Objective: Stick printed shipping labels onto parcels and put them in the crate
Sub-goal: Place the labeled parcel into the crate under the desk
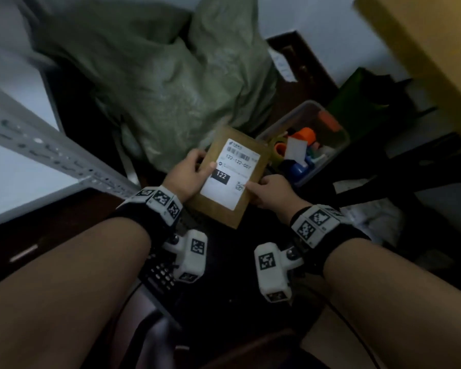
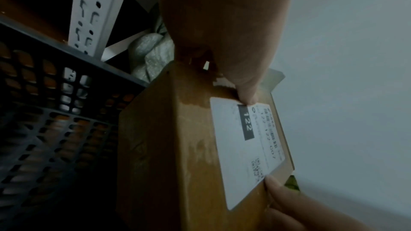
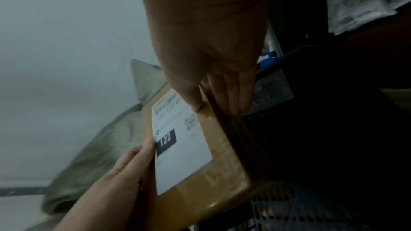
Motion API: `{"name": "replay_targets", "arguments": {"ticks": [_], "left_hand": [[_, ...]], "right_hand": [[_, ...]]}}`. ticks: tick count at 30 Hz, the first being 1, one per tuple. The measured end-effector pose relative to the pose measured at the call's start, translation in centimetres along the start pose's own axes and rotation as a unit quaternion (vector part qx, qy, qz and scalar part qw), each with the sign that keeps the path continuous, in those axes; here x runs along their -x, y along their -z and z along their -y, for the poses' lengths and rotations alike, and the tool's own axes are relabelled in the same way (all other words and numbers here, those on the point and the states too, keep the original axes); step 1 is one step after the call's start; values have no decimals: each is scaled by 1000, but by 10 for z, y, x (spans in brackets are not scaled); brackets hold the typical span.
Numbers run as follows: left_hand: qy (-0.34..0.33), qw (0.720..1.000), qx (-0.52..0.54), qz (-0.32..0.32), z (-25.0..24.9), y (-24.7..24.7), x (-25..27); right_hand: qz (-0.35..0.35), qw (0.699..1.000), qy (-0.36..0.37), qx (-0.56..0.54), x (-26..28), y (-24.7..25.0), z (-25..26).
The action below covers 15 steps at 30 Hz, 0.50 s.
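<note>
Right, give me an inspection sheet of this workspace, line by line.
Surface: no worktop seen; the parcel is held over a black slotted crate.
Job's things: brown cardboard parcel with a white shipping label printed 122 lying flat on its top face.
Clutter: clear tub of orange and blue items to the right; white papers beyond it.
Grippers: left hand grips the parcel's left edge, thumb on the label; right hand grips the right edge, thumb at the label's edge.
Cables: a thin dark cable runs under the right forearm.
Surroundings: large green plastic sack behind the parcel; grey perforated shelf upright to the left; pale wall.
</note>
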<state>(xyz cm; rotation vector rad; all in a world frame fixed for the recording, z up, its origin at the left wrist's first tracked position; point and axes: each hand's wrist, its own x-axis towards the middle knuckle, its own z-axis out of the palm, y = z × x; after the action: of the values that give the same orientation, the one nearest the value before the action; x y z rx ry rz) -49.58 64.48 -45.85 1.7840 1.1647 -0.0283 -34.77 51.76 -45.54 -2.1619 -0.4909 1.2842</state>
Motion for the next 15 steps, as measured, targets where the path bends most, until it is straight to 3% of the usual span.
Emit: {"name": "replay_targets", "arguments": {"ticks": [5,10,15], "left_hand": [[27,998,-25,43,30,-28,-45],[33,994,-13,104,72,-66,-93],[70,993,-27,94,95,-90,-112]], "right_hand": [[-28,998,-24,46,-41,-13,-28],[-5,996,-85,41,-82,-28,-57],[44,985,-163,36,-128,-40,-74]]}}
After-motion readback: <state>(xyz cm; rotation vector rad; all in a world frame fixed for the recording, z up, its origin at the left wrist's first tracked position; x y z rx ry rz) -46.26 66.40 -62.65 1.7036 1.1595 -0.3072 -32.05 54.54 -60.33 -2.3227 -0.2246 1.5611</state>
